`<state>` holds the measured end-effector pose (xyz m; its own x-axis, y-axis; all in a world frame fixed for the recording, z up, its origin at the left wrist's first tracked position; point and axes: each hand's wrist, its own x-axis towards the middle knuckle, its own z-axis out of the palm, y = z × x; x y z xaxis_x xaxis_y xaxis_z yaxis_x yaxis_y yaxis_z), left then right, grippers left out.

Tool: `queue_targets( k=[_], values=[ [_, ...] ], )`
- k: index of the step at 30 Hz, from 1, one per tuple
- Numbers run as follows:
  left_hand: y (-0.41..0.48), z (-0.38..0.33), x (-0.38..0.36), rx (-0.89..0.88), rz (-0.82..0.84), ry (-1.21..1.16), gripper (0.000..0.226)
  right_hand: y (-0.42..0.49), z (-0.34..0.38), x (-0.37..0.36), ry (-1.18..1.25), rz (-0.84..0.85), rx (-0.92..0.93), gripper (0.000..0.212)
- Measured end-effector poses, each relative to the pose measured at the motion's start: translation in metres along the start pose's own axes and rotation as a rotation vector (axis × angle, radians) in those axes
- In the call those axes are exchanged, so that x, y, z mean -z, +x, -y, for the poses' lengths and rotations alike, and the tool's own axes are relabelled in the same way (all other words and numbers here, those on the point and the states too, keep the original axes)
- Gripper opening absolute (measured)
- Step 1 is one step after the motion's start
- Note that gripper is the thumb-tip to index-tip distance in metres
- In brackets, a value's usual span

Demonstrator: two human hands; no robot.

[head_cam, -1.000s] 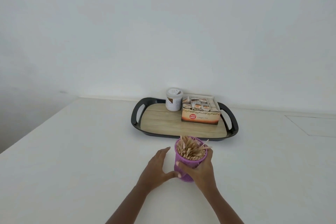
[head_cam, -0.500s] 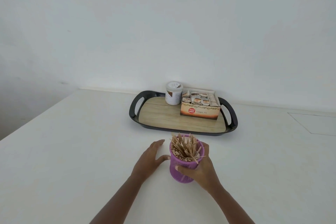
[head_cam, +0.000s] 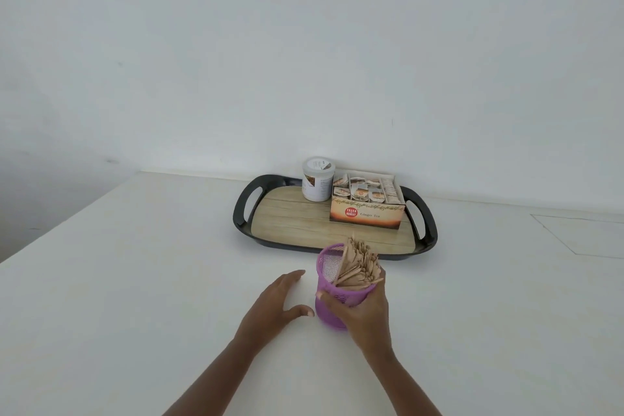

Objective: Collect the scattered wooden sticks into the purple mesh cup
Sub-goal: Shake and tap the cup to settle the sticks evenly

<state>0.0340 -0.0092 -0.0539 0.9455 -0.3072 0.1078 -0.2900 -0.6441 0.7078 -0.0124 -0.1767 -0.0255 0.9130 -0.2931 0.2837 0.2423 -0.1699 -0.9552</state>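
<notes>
**Item 1. Purple plastic mesh cup** [head_cam: 354,294]. Location: on the white table [head_cam: 135,280], near the person, just in front of the tray. It seems tipped a little, with the mouth leaning right. Whether the base sits flat cannot be told, because the hand hides it.

**Item 2. Bundle of pale flat wooden sticks** [head_cam: 358,263]. Location: inside the cup. Long axes stand steeply, tips up and away from the person. The bundle is crowded against the right wall, so the left part of the mouth shows bare mesh. No loose stick is visible on the table.

**Item 3. Right hand** [head_cam: 364,317]. Grip: wrapped round the near and right side of the cup, thumb across the front wall, fingers curled behind. It holds the cup.

**Item 4. Left hand** [head_cam: 275,304]. Fingers straight and spread, palm down on the table, holding nothing. It lies just left of the cup, thumb tip close to the base but apart from it.

**Governing relation.** The free gap in the mouth faces the left hand, which is the nearer and the only unoccupied hand. Judged nearly complete; what remains appears to be settling the cup upright.

**Other stock.**
- Black oval tray with a wood-print floor [head_cam: 241,213], beyond the cup.
- White lidded jar [head_cam: 317,179], on the tray.
- Open orange ginger tea box [head_cam: 366,213], on the tray.
</notes>
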Motion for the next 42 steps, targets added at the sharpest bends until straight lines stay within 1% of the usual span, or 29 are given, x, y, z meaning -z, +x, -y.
queue_targets(
  k=[3,5,8,11,15,18,20,22,24,25,26,30,32,34,36,38,40,42],
  values=[
    [0.000,0.000,0.001,-0.013,0.005,0.004,0.079,-0.002,-0.002,-0.005,0.014,0.028,-0.029,0.087],
    [0.000,-0.001,0.002,-0.009,0.014,-0.023,0.084,-0.004,-0.003,-0.005,0.001,0.103,-0.004,0.085],
    [0.003,0.000,0.003,-0.014,0.012,-0.054,0.078,-0.004,0.000,0.002,-0.064,0.231,0.011,0.084],
    [0.009,0.001,0.003,0.003,-0.006,-0.054,0.074,0.004,-0.001,0.014,-0.124,0.280,-0.007,0.087],
    [0.015,0.002,0.001,0.022,-0.021,0.000,0.063,0.016,0.005,0.018,-0.169,0.256,0.009,0.090],
    [0.015,0.004,-0.002,0.018,-0.044,0.049,0.054,0.023,0.018,0.015,-0.146,0.119,0.077,0.093],
    [0.015,0.004,-0.002,0.001,-0.061,0.077,0.049,0.025,0.025,0.009,-0.092,0.065,0.101,0.090],
    [0.015,0.003,-0.001,-0.019,-0.062,0.104,0.046,0.026,0.026,0.002,-0.096,0.125,0.068,0.079],
    [0.015,0.002,-0.001,-0.025,-0.061,0.119,0.044,0.026,0.024,-0.002,-0.127,0.196,0.028,0.078],
    [0.015,0.002,-0.001,-0.027,-0.060,0.123,0.043,0.026,0.024,-0.002,-0.126,0.203,0.021,0.079],
    [0.015,0.003,-0.001,-0.028,-0.060,0.126,0.042,0.027,0.027,-0.001,-0.116,0.193,0.025,0.080],
    [0.016,0.004,-0.002,-0.034,-0.065,0.130,0.040,0.032,0.037,-0.002,-0.031,0.065,0.099,0.085],
    [0.016,0.003,-0.001,-0.032,-0.064,0.128,0.039,0.031,0.036,-0.006,-0.075,0.123,0.057,0.080],
    [0.016,0.002,-0.001,-0.028,-0.059,0.129,0.038,0.029,0.033,-0.007,-0.140,0.190,-0.001,0.078],
    [0.015,0.002,-0.001,-0.024,-0.065,0.129,0.037,0.029,0.033,-0.002,-0.136,0.179,0.011,0.082],
    [0.015,0.004,-0.003,-0.028,-0.077,0.121,0.036,0.031,0.039,0.003,-0.083,0.125,0.052,0.085],
    [0.015,0.004,-0.003,-0.035,-0.083,0.113,0.036,0.034,0.043,0.004,-0.042,0.083,0.078,0.082],
    [0.014,0.003,-0.002,-0.029,-0.082,0.109,0.036,0.032,0.046,0.000,-0.086,0.166,0.036,0.076]
  ],
)
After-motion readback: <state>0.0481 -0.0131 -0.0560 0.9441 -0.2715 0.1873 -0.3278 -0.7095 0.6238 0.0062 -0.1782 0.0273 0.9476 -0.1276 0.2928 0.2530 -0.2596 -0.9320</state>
